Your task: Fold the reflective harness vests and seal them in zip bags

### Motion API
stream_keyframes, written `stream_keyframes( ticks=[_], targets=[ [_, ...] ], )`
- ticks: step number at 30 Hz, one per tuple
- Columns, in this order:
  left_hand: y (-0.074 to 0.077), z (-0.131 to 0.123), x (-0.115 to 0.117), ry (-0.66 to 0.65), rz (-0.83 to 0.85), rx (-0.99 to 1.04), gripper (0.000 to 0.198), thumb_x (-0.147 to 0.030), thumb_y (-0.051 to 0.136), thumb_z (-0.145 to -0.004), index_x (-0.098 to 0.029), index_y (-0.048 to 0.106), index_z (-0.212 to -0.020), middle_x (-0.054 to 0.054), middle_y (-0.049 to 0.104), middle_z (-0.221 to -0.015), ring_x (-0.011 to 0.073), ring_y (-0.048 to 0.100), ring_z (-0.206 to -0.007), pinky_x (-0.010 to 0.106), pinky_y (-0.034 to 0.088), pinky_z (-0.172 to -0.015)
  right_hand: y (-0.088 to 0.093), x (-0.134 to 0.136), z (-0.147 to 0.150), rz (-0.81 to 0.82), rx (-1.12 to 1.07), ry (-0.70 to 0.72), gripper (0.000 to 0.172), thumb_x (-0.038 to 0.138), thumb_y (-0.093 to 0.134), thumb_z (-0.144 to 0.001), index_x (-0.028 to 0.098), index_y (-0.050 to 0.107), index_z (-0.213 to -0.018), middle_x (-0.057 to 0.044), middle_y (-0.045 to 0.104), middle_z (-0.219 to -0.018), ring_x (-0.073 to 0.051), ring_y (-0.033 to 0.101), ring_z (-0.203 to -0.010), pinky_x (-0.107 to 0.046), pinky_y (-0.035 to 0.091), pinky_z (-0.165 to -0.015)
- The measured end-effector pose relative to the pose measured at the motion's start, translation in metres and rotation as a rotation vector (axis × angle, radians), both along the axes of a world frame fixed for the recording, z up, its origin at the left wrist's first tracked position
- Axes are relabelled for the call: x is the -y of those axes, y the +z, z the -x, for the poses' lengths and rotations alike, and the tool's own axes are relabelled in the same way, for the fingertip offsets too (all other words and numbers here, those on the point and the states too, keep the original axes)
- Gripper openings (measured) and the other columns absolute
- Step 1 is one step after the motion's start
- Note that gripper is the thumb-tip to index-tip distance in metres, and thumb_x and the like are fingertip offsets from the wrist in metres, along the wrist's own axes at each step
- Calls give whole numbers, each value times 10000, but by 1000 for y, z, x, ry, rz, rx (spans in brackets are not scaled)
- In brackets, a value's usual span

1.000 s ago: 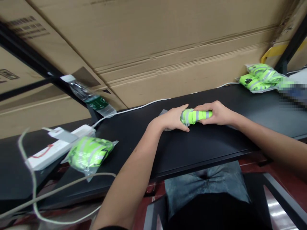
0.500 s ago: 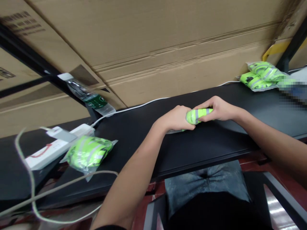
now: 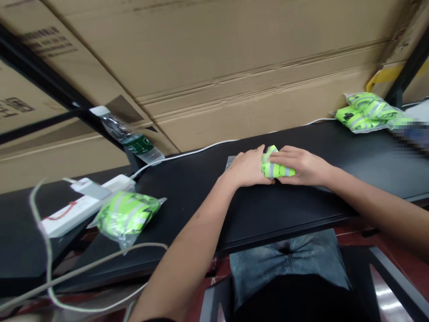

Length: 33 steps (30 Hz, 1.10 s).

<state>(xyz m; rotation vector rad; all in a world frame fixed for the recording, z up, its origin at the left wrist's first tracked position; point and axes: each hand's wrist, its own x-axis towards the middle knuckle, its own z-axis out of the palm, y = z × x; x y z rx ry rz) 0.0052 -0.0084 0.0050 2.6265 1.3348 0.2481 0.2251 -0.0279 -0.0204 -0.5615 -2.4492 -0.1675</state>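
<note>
A folded fluorescent yellow-green reflective vest [image 3: 277, 171] with grey stripes is between my hands, over the middle of the black table. My right hand [image 3: 304, 166] is closed on its right end, fingers across the top. From the left, my left hand [image 3: 248, 169] is wrapped around a clear plastic bag [image 3: 229, 162], whose corner pokes out behind the wrist. The vest's left end meets my left hand, where the bag's mouth seems to be. My left fingertips are mostly hidden, as is how far the vest sits inside the bag.
A bagged green bundle [image 3: 129, 217] lies at the left beside a white power strip [image 3: 89, 205] and loose cables. A plastic bottle [image 3: 129, 136] leans against the black frame. More bagged bundles [image 3: 365, 114] lie at the back right. Large cardboard boxes [image 3: 234, 53] stand behind the table [image 3: 275, 219].
My right hand has turned, its fingers now lying over the top of the vest. The vest has tilted, and more of the plastic bag shows behind my left hand.
</note>
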Motion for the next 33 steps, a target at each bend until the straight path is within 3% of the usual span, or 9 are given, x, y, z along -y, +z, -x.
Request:
stream_keyframes(
  ticks=[4, 8, 12, 15, 19, 22, 25, 28, 33],
  targets=[
    [-3, 15, -7, -125, 269, 259, 974, -561, 892, -487, -197, 542, -1319, 122, 611, -1333, 335, 589, -1208, 428, 476, -999, 1, 6, 3, -195, 188, 50, 382, 290, 526, -975, 101, 617, -1294, -178, 689, -1243, -313, 630, -1103, -492, 545, -940],
    [-4, 19, -11, -106, 389, 552, 459, -526, 638, -828, -189, 637, -1139, 74, 681, -1168, 249, 631, -1097, 367, 486, -944, 4, 13, 9, -262, 228, 40, 324, 218, 456, -1000, 99, 625, -1250, -208, 687, -1226, -321, 632, -1106, -515, 560, -909],
    [-9, 10, -11, -47, 372, 709, 258, -403, 549, -871, -180, 661, -936, 32, 695, -935, 184, 635, -885, 328, 499, -829, 5, 15, 10, -252, 188, 52, 301, 155, 512, -957, 70, 621, -1224, -242, 679, -1180, -337, 639, -1079, -527, 565, -885],
    [-12, 3, -10, -26, 314, 769, 260, -414, 532, -882, -180, 645, -870, 19, 674, -864, 171, 620, -826, 311, 497, -779, 3, 13, 8, -161, 124, 16, 339, 143, 578, -898, 108, 618, -1233, -255, 595, -1282, -355, 607, -1145, -551, 559, -893],
    [-18, -3, -7, 20, 217, 815, 278, -424, 543, -880, -184, 659, -958, 43, 704, -986, 196, 638, -953, 326, 495, -870, -2, 11, 9, -50, 30, -68, 394, 137, 643, -803, 138, 636, -1197, -252, 453, -1422, -383, 504, -1269, -570, 540, -939],
    [-25, -8, -8, 52, 176, 840, 277, -395, 537, -901, -172, 668, -1000, 71, 716, -1069, 201, 644, -1037, 338, 482, -951, -5, 9, 10, -37, 58, -86, 389, 125, 645, -783, 131, 644, -1172, -236, 532, -1355, -358, 537, -1192, -569, 532, -952],
    [-31, -14, -11, 100, 214, 913, 314, -405, 454, -963, -174, 666, -981, 78, 730, -1071, 193, 663, -1026, 337, 503, -942, -6, 7, 10, -56, 91, -82, 383, 144, 645, -781, 137, 650, -1164, -214, 609, -1276, -343, 554, -1145, -552, 537, -954],
    [-33, -18, -12, 132, 230, 949, 234, -348, 507, -941, -180, 669, -926, 66, 744, -1026, 188, 677, -991, 336, 518, -920, -4, 5, 9, -30, 90, -56, 395, 165, 650, -768, 129, 651, -1162, -199, 654, -1204, -340, 562, -1135, -528, 547, -945],
    [-26, -26, -1, 149, 89, 792, 200, -297, 522, -937, -205, 691, -881, 38, 755, -981, 193, 681, -961, 350, 513, -908, 2, 0, 6, 88, 61, 34, 411, 192, 625, -804, 142, 637, -1212, -180, 672, -1197, -324, 570, -1183, -503, 539, -961]
  ],
)
